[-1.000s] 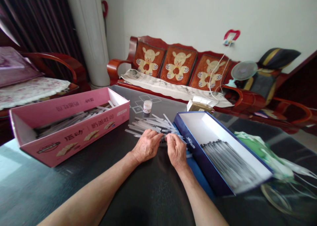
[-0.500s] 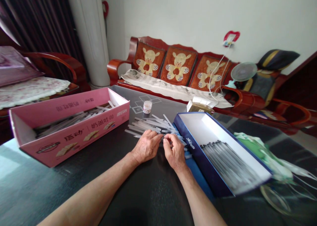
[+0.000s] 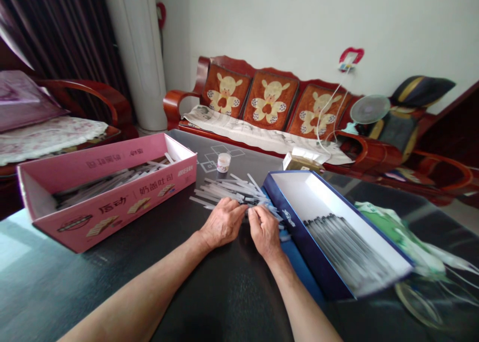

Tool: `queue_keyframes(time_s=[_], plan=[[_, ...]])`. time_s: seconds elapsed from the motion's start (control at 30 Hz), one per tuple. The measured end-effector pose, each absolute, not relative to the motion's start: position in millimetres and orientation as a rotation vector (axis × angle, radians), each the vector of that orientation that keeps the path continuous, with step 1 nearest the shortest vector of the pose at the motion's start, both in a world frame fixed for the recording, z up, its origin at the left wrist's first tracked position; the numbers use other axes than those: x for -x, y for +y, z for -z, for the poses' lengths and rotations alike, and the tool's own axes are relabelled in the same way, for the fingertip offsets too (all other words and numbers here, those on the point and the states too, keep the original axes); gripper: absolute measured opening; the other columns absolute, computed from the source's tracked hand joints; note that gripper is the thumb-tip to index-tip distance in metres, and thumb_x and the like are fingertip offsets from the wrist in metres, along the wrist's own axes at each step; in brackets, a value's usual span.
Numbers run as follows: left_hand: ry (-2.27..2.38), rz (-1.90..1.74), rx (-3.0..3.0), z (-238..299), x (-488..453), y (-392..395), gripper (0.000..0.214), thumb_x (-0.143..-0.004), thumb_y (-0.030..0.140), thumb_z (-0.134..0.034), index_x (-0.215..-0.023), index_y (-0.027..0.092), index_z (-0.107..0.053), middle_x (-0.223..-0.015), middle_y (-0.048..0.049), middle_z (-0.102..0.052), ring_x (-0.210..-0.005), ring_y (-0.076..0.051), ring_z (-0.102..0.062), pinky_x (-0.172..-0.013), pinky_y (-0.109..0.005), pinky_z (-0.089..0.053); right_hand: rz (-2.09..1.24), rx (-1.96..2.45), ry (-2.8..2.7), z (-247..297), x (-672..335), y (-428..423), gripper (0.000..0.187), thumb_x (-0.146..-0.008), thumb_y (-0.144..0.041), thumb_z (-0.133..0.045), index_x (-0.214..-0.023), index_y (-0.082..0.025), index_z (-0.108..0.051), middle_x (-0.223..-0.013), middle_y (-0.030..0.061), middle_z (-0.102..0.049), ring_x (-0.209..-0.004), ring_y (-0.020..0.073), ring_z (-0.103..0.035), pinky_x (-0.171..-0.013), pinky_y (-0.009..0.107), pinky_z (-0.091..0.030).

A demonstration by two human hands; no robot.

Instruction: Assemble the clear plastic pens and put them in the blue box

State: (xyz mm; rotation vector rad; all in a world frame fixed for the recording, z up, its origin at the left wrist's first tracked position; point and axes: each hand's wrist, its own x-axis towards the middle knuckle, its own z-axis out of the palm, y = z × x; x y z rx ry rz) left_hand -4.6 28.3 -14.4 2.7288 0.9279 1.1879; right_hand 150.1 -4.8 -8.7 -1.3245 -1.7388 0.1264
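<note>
My left hand (image 3: 223, 225) and my right hand (image 3: 265, 231) lie close together at the near edge of a loose pile of thin translucent plastic sticks (image 3: 228, 193). Their fingertips meet over the sticks, and the fingers hide whatever lies between them. To the right stands an open navy-and-white box (image 3: 288, 218), holding a tight row of dark-tipped pen refills or pens (image 3: 346, 247). A pink printed carton (image 3: 138, 207) to the left holds more sticks (image 3: 112, 182).
A small white-lidded jar (image 3: 223, 162) and a tan packet (image 3: 302, 161) stand on the dark glossy table (image 3: 239, 292). A green-and-white cloth or bag (image 3: 389, 227) lies at the right. Behind the table are a red wooden sofa (image 3: 269, 102) and a small fan (image 3: 369, 109).
My right hand's fingers have shifted slightly at the pile, and my left hand stays almost still. The whole view has moved a little.
</note>
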Motion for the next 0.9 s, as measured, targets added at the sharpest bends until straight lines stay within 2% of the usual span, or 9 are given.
queue_keyframes(time_s=[0.07, 0.23, 0.37, 0.47, 0.53, 0.6, 0.67, 0.77, 0.9], plan=[[0.93, -1.194, -2.719, 14.0, 4.7, 27.9, 0.031, -0.095, 0.021, -0.035, -0.11, 0.014, -0.06, -0.081, -0.0086, -0.059, -0.076, -0.019, -0.05, -0.074, -0.035, -0.045, -0.107, 1.349, -1.73, 9.8, -150.3, -4.0, 0.032, -0.093, -0.03, -0.04, -0.067, -0.02, -0.055, -0.067, 0.0037, -0.058, -0.066, 0.0165, -0.054, -0.065, 0.028, -0.041], [0.938, -1.156, -2.724, 12.3, 4.6, 26.9, 0.03, -0.094, 0.021, -0.036, -0.109, 0.014, -0.061, -0.081, -0.0085, -0.058, -0.076, -0.019, -0.049, -0.074, -0.034, -0.044, -0.169, 1.296, -1.739, 7.9, -150.1, -4.4, 0.026, -0.093, -0.029, -0.041, -0.081, -0.019, -0.061, -0.079, 0.0061, -0.064, -0.078, 0.0181, -0.059, -0.072, 0.029, -0.043], [0.936, -1.139, -2.747, 7.9, 4.7, 25.3, 0.028, -0.094, 0.02, -0.037, -0.104, 0.014, -0.062, -0.08, -0.0081, -0.059, -0.076, -0.019, -0.049, -0.074, -0.034, -0.044, -0.189, 1.317, -1.73, 5.8, -149.2, -5.1, 0.03, -0.092, -0.032, -0.043, -0.071, -0.019, -0.06, -0.069, 0.0041, -0.061, -0.068, 0.0168, -0.057, -0.065, 0.027, -0.041], [0.947, -1.294, -2.723, 3.7, 5.4, 23.3, 0.028, -0.092, 0.021, -0.042, -0.113, 0.015, -0.059, -0.096, -0.0109, -0.062, -0.088, -0.021, -0.053, -0.082, -0.038, -0.044, -0.239, 1.38, -1.588, 7.7, -150.4, -3.0, 0.035, -0.092, -0.039, -0.044, -0.067, -0.02, -0.06, -0.065, 0.0038, -0.062, -0.064, 0.0169, -0.056, -0.063, 0.027, -0.042], [0.997, -1.448, -2.62, 2.9, 5.8, 22.6, 0.026, -0.091, 0.023, -0.046, -0.113, 0.016, -0.059, -0.105, -0.0118, -0.062, -0.096, -0.022, -0.053, -0.087, -0.039, -0.044, -0.323, 1.439, -1.397, 9.9, -152.0, -0.7, 0.037, -0.091, -0.045, -0.044, -0.07, -0.02, -0.061, -0.066, 0.0048, -0.065, -0.063, 0.0179, -0.059, -0.062, 0.028, -0.044], [1.069, -1.54, -2.442, 4.5, 5.8, 23.3, 0.021, -0.091, 0.027, -0.047, -0.1, 0.016, -0.063, -0.095, -0.0092, -0.064, -0.089, -0.02, -0.056, -0.082, -0.034, -0.046, -0.435, 1.446, -1.222, 11.2, -152.8, 0.8, 0.039, -0.09, -0.049, -0.043, -0.075, -0.019, -0.061, -0.069, 0.0061, -0.068, -0.063, 0.0185, -0.061, -0.061, 0.029, -0.046], [1.138, -1.535, -2.205, 7.3, 5.2, 25.2, 0.024, -0.092, 0.033, -0.047, -0.089, 0.017, -0.065, -0.077, -0.0046, -0.064, -0.073, -0.016, -0.058, -0.071, -0.029, -0.047, -0.494, 1.403, -1.19, 10.8, -151.2, 0.0, 0.037, -0.09, -0.049, -0.043, -0.078, -0.018, -0.062, -0.072, 0.0065, -0.069, -0.064, 0.0183, -0.063, -0.062, 0.028, -0.047], [1.151, -1.471, -1.761, 8.9, 3.7, 29.2, 0.033, -0.091, 0.042, -0.048, -0.091, 0.016, -0.067, -0.065, -0.0007, -0.061, -0.058, -0.012, -0.057, -0.06, -0.024, -0.046, -0.433, 1.32, -1.404, 8.3, -143.6, -5.0, 0.028, -0.089, -0.041, -0.048, -0.082, -0.018, -0.062, -0.075, 0.0054, -0.068, -0.068, 0.0172, -0.061, -0.065, 0.027, -0.047], [0.987, -1.427, -1.321, 4.9, 1.7, 33.1, 0.04, -0.082, 0.05, -0.058, -0.093, 0.013, -0.067, -0.065, -0.0001, -0.062, -0.056, -0.011, -0.057, -0.057, -0.022, -0.047, -0.336, 1.234, -1.674, 8.4, -128.4, -13.1, 0.015, -0.085, -0.03, -0.055, -0.08, -0.019, -0.062, -0.074, 0.0032, -0.063, -0.067, 0.015, -0.057, -0.063, 0.025, -0.045]])
